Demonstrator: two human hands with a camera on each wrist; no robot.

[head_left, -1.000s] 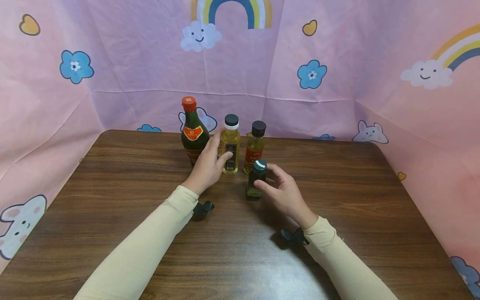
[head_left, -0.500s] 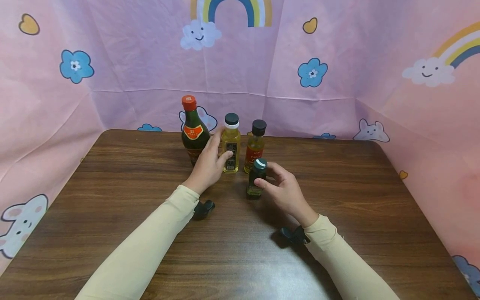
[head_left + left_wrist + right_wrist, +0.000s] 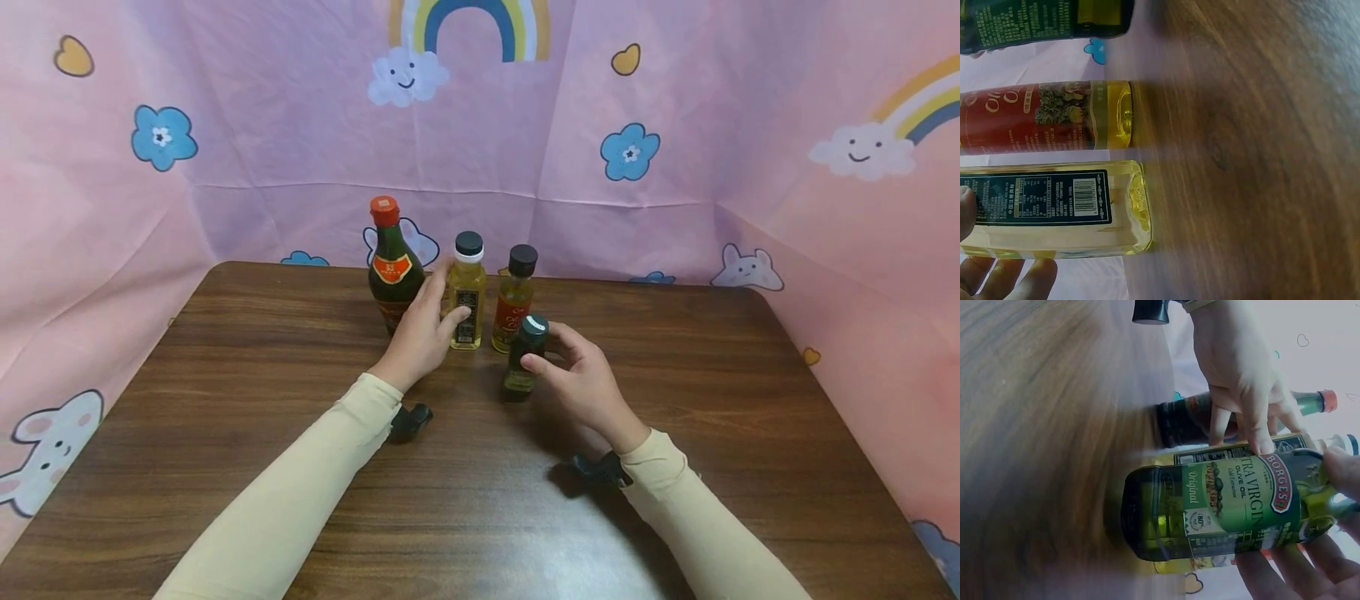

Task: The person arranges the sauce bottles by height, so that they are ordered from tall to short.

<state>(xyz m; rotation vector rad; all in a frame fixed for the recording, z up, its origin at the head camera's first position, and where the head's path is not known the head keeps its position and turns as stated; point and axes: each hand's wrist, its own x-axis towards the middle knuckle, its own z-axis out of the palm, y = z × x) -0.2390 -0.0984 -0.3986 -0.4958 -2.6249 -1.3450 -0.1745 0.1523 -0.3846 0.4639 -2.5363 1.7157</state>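
Note:
In the head view my left hand [image 3: 420, 333] holds a clear square bottle of pale yellow oil [image 3: 466, 292], thumb on the front label and fingers round its far side. The bottle stands upright on the table. My right hand [image 3: 588, 379] grips a dark green olive oil bottle [image 3: 517, 377] between thumb and fingers, close over the table and tilted slightly, cap toward the right. Its green label [image 3: 1235, 494] shows in the right wrist view. Just behind it stands a red-labelled olive oil bottle [image 3: 512, 304] with a black cap, partly covered in the head view.
To the left of my left hand stands a tall dark green bottle [image 3: 392, 275] with a red cap, its lower part overlapped by the hand. The brown wooden table [image 3: 225, 400] ends at a pink and purple patterned cloth [image 3: 300, 125] at the back and sides.
My right hand has brought the dark green olive oil bottle slightly up and to the right, and the bottle now leans. My left hand keeps its grip on the pale yellow bottle.

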